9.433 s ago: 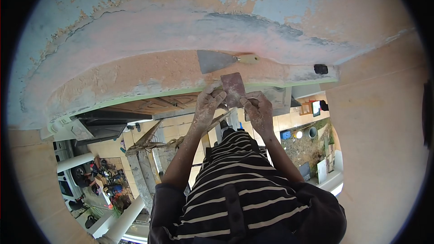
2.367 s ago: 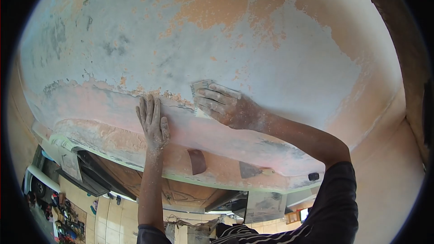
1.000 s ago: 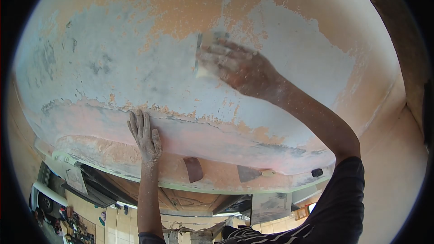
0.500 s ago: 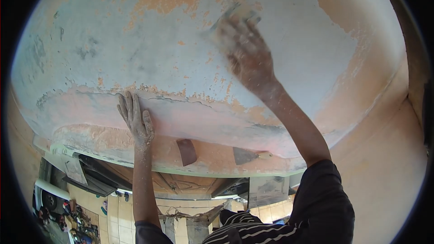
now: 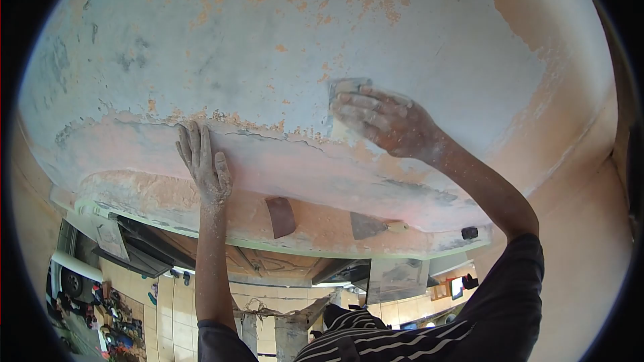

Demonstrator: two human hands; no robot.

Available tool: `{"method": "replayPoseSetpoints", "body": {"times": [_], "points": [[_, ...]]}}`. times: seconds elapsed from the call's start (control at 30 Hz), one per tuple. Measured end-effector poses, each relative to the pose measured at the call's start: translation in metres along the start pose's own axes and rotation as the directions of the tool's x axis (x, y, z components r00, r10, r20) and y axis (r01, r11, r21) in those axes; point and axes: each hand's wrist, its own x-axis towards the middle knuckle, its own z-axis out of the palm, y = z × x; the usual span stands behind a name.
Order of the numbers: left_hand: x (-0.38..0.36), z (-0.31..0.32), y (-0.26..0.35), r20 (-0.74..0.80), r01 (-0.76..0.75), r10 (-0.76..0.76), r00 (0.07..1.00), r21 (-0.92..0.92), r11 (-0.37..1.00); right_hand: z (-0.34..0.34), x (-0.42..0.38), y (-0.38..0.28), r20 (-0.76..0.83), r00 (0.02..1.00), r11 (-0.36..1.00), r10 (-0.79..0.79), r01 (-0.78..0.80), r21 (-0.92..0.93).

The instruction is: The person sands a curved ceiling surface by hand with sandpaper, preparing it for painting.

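A broad curved panel, patched with grey-white filler, orange and pink areas, fills the upper view. My right hand, dusty and with fingers together, presses a greyish piece of sandpaper flat on the filler; much of the piece is hidden under the fingers. Lower left, my left hand lies with its fingers extended on the pink strip below a ragged filler edge, holding nothing. On the ledge beneath sit a brown sandpaper piece and a putty knife, both apart from my hands.
A small black object sits at the ledge's right end. Below the ledge are a wooden door, a tiled floor and a grey board. A vehicle wheel and assorted items appear lower left.
My right hand has moved down the panel with the sandpaper and turned to point left. My left hand stays at the same spot on the panel. The view has shifted slightly.
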Motion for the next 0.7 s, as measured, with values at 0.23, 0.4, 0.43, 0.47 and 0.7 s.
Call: {"method": "replayPoseSetpoints", "body": {"times": [0.23, 0.4, 0.43, 0.47, 0.7], "points": [[0.000, -0.003, 0.000, 0.001, 0.003, -0.003, 1.000, -0.011, 1.000, 0.052, -0.030, -0.059, -0.083, 0.974, 0.972, 0.211, -0.200, 0.121], [0.004, -0.001, -0.001, -0.012, -0.010, 0.010, 1.000, -0.013, 1.000, -0.007, -0.017, 0.031, -0.259, 0.933, 0.921, 0.251, -0.313, -0.233], [0.003, 0.000, 0.001, -0.008, 0.001, -0.001, 1.000, -0.020, 1.000, 0.007, -0.015, 0.000, -0.385, 0.828, 0.869, 0.407, -0.481, -0.117], [0.001, -0.001, 0.003, -0.005, 0.012, -0.012, 1.000, -0.024, 1.000, 0.032, -0.027, -0.036, -0.272, 0.864, 0.903, 0.423, -0.427, 0.048], [0.002, 0.002, -0.003, -0.017, -0.006, 0.006, 1.000, -0.012, 1.000, -0.001, -0.022, 0.020, -0.241, 0.918, 0.942, 0.314, -0.333, -0.041]]}}
